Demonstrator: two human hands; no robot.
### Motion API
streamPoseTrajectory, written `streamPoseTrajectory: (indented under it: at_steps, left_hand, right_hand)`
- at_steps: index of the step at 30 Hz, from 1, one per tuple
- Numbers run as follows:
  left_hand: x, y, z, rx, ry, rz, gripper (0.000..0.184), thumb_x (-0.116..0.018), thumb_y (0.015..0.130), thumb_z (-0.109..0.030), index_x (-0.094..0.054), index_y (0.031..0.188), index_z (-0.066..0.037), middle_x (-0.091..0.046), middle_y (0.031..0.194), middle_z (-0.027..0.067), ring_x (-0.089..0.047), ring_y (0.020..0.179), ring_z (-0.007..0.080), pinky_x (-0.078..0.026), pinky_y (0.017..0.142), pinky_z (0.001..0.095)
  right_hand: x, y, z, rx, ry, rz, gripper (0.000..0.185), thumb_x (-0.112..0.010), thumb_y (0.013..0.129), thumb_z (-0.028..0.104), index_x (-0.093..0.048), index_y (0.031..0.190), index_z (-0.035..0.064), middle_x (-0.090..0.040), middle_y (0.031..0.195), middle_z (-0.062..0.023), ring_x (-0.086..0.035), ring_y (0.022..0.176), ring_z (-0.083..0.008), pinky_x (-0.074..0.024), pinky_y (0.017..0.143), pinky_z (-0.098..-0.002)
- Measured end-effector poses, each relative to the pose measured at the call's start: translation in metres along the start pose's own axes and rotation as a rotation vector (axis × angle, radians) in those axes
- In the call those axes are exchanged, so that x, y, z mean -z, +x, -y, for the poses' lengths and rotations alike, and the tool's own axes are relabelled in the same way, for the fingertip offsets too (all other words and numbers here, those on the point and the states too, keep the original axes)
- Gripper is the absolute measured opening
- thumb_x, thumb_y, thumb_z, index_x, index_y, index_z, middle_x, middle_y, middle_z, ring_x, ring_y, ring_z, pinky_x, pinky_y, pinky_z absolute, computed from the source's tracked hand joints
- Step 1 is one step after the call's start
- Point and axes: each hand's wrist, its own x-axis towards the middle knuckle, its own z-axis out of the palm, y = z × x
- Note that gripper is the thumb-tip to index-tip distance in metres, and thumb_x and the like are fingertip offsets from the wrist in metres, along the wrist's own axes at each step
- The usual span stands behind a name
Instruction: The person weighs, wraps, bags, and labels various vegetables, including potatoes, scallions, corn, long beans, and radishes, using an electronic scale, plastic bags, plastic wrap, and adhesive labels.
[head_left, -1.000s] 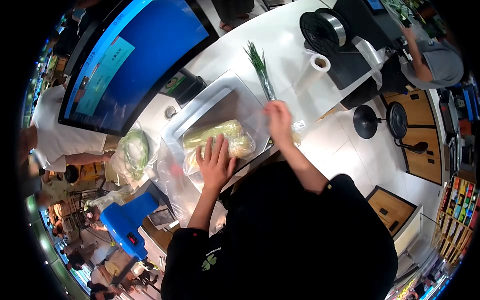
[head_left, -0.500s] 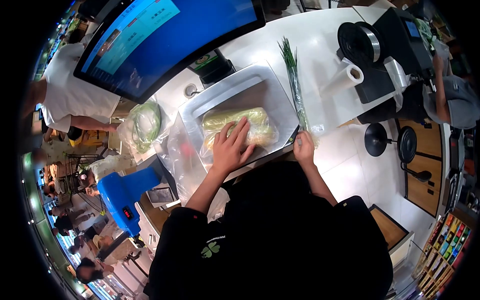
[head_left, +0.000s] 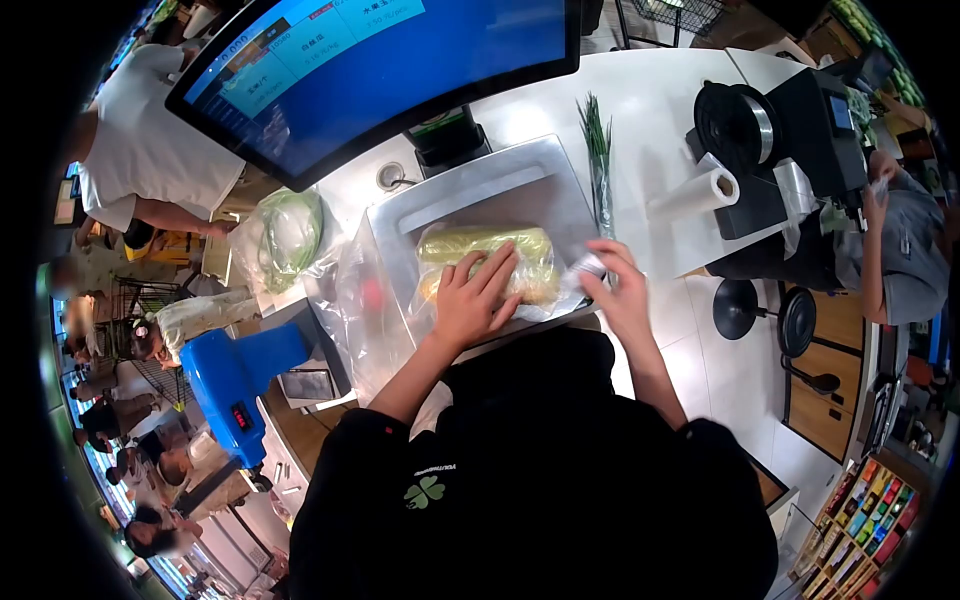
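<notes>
My left hand [head_left: 478,300] lies with fingers stretched over a clear plastic bag of corn [head_left: 490,245], pale green and yellow inside. The bag rests on the metal scale tray [head_left: 400,222]. At the tray's front right corner, my right hand [head_left: 625,295] pinches a small white label [head_left: 584,268], slightly blurred, close to the right side of the bag. Beyond that hand, a bunch of thin green stalks [head_left: 599,165] in clear wrap lies on the white counter.
A large monitor [head_left: 390,75] overhangs the scale's far left. Bagged green stalks [head_left: 290,240] and a blue device [head_left: 235,385] are on the left. A plastic bag roll [head_left: 695,193] and a black machine [head_left: 815,125] stand right. Other people [head_left: 150,140] are on both sides.
My right hand has risen from the scale's front right edge and now holds a white label. My left hand stays on the bag. The camera view has shifted slightly.
</notes>
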Motion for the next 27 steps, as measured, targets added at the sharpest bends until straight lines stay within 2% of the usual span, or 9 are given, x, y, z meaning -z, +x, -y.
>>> streamPoseTrajectory:
  at_steps: [3, 5, 6, 7, 12, 19, 22, 25, 27]
  left_hand:
    - [0.001, -0.001, -0.001, 0.024, 0.025, 0.001, 0.058, -0.070, 0.085, -0.040, -0.062, 0.135, -0.011, -0.057, 0.145, -0.0003, -0.056, 0.114, 0.0255, -0.043, 0.090, 0.0370]
    - [0.002, -0.001, -0.002, 0.028, 0.014, -0.011, 0.059, -0.069, 0.085, -0.040, -0.062, 0.135, -0.011, -0.057, 0.145, -0.0004, -0.056, 0.114, 0.0250, -0.043, 0.089, 0.0366]
    - [0.002, -0.001, -0.001, 0.025, 0.015, -0.016, 0.058, -0.068, 0.086, -0.041, -0.061, 0.136, -0.011, -0.057, 0.145, -0.0006, -0.056, 0.115, 0.0246, -0.042, 0.088, 0.0358]
    - [0.001, 0.000, -0.001, 0.029, 0.021, -0.016, 0.058, -0.068, 0.086, -0.041, -0.061, 0.136, -0.011, -0.057, 0.145, -0.0006, -0.056, 0.115, 0.0246, -0.042, 0.088, 0.0358]
    - [-0.001, -0.006, -0.001, 0.006, 0.046, -0.009, 0.058, -0.067, 0.089, -0.042, -0.059, 0.138, -0.013, -0.054, 0.149, -0.0006, -0.055, 0.117, 0.0244, -0.041, 0.090, 0.0365]
    - [-0.004, -0.010, 0.000, -0.031, 0.116, 0.027, 0.059, -0.066, 0.090, -0.042, -0.057, 0.140, -0.013, -0.050, 0.152, 0.0006, -0.052, 0.123, 0.0258, -0.039, 0.100, 0.0416]
    - [-0.004, -0.010, 0.000, -0.024, 0.101, 0.027, 0.060, -0.066, 0.090, -0.042, -0.056, 0.141, -0.012, -0.050, 0.153, 0.0009, -0.051, 0.124, 0.0257, -0.038, 0.102, 0.0422]
    - [-0.002, -0.010, -0.002, -0.037, 0.104, 0.028, 0.060, -0.066, 0.090, -0.040, -0.056, 0.141, -0.012, -0.049, 0.153, 0.0012, -0.051, 0.124, 0.0260, -0.038, 0.102, 0.0426]
    - [-0.003, -0.011, -0.002, -0.036, 0.096, 0.026, 0.060, -0.067, 0.090, -0.040, -0.056, 0.142, -0.012, -0.049, 0.154, 0.0015, -0.051, 0.124, 0.0263, -0.038, 0.102, 0.0432]
  right_hand:
    - [-0.039, 0.030, 0.005, -0.009, -0.033, 0.103, 0.026, -0.083, 0.078, 0.014, -0.068, 0.093, -0.0013, -0.062, 0.121, -0.0111, -0.060, 0.111, -0.0243, -0.0451, 0.096, -0.0345]
    - [-0.061, 0.035, -0.019, -0.039, -0.143, 0.098, 0.031, -0.087, 0.073, 0.017, -0.067, 0.089, 0.0006, -0.061, 0.119, -0.0097, -0.060, 0.110, -0.0260, -0.0449, 0.093, -0.0374]
    - [-0.066, 0.034, -0.028, 0.052, -0.317, 0.031, 0.033, -0.088, 0.070, 0.020, -0.066, 0.087, 0.0026, -0.061, 0.116, -0.0093, -0.059, 0.109, -0.0276, -0.0421, 0.093, -0.0398]
    - [-0.068, 0.033, -0.026, 0.055, -0.313, 0.035, 0.033, -0.088, 0.070, 0.020, -0.066, 0.087, 0.0026, -0.061, 0.116, -0.0093, -0.059, 0.109, -0.0276, -0.0421, 0.093, -0.0398]
    - [-0.068, 0.026, -0.017, 0.097, -0.464, -0.005, 0.036, -0.087, 0.071, 0.024, -0.067, 0.093, 0.0036, -0.061, 0.121, -0.0097, -0.058, 0.115, -0.0270, -0.0353, 0.099, -0.0429]
    - [-0.066, 0.025, -0.018, 0.103, -0.451, 0.011, 0.043, -0.087, 0.072, 0.024, -0.065, 0.103, 0.0037, -0.056, 0.136, -0.0162, -0.056, 0.123, -0.0311, -0.0347, 0.102, -0.0450]
    - [-0.067, 0.025, -0.017, 0.131, -0.494, -0.018, 0.055, -0.089, 0.070, 0.027, -0.064, 0.112, 0.0020, -0.052, 0.141, -0.0189, -0.054, 0.125, -0.0333, -0.0358, 0.102, -0.0461]
    - [-0.058, 0.034, -0.020, -0.012, -0.343, -0.090, 0.067, -0.090, 0.068, 0.030, -0.063, 0.120, -0.0004, -0.059, 0.132, -0.0180, -0.059, 0.116, -0.0338, -0.0419, 0.098, -0.0445]
    - [-0.051, 0.046, -0.045, -0.029, -0.297, 0.053, 0.075, -0.091, 0.066, 0.034, -0.062, 0.127, 0.0001, -0.066, 0.116, -0.0144, -0.063, 0.105, -0.0323, -0.0486, 0.088, -0.0406]
